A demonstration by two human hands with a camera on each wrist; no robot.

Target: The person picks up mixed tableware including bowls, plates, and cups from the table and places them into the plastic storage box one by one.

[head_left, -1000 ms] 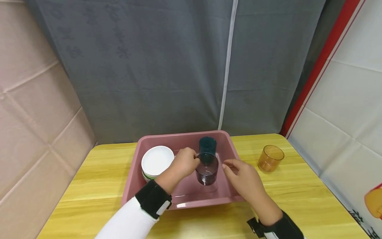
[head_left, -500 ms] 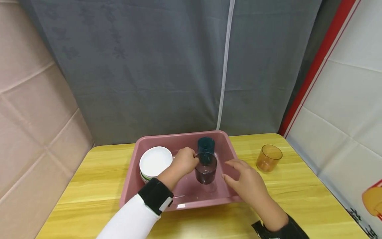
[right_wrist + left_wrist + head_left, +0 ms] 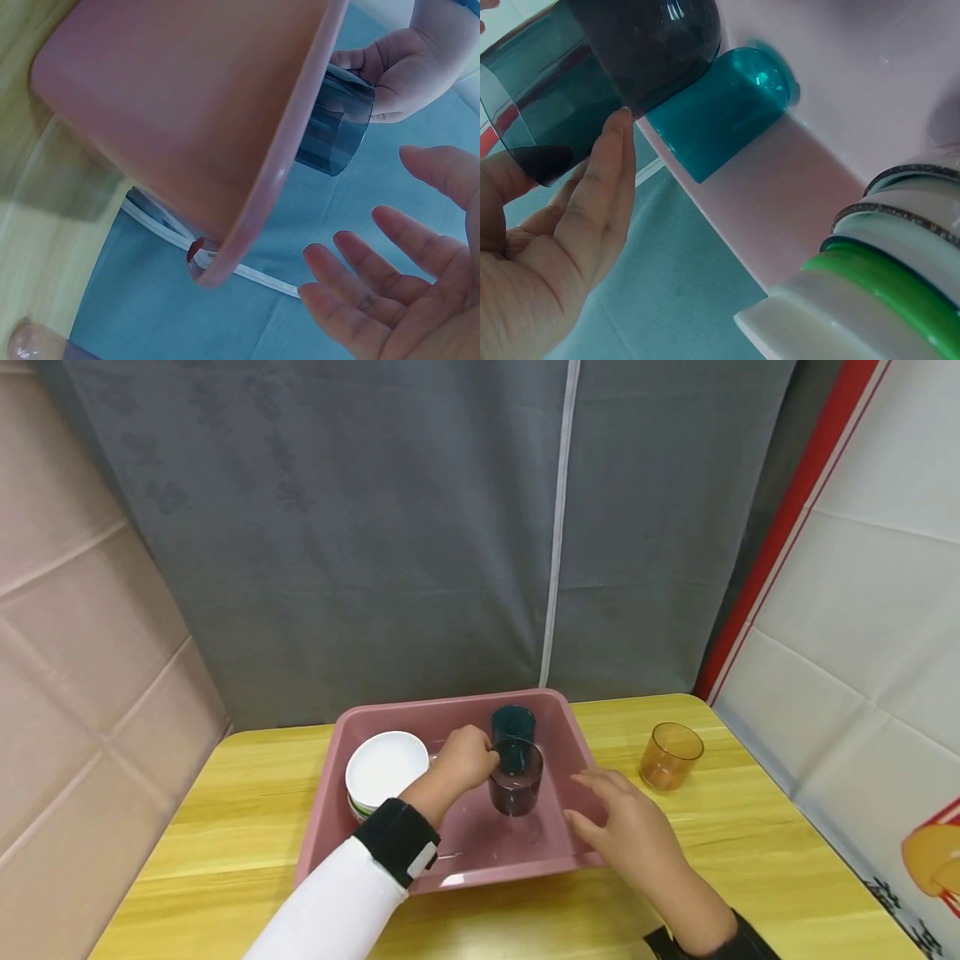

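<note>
My left hand (image 3: 461,762) pinches the rim of a dark, see-through glass (image 3: 517,789) between thumb and fingers. The glass is upright inside a pink basin (image 3: 442,703); whether its base touches the bottom I cannot tell. Just behind it stands a teal glass (image 3: 513,720), partly seen through the dark one. A stack of bowls (image 3: 387,768), white on top, fills the basin's left side; green and dark rims show in the left wrist view. My right hand (image 3: 628,820) hovers by the basin's right wall, fingers spread and holding nothing.
An amber glass (image 3: 672,757) stands on the wood-patterned table (image 3: 202,827), right of the basin. A grey curtain (image 3: 390,552) hangs behind the table. Light cloth walls flank it at left and right.
My right hand has moved slightly right, away from the dark glass, and its fingers have spread. The left hand keeps its hold on that glass. The head view has shifted a little.
</note>
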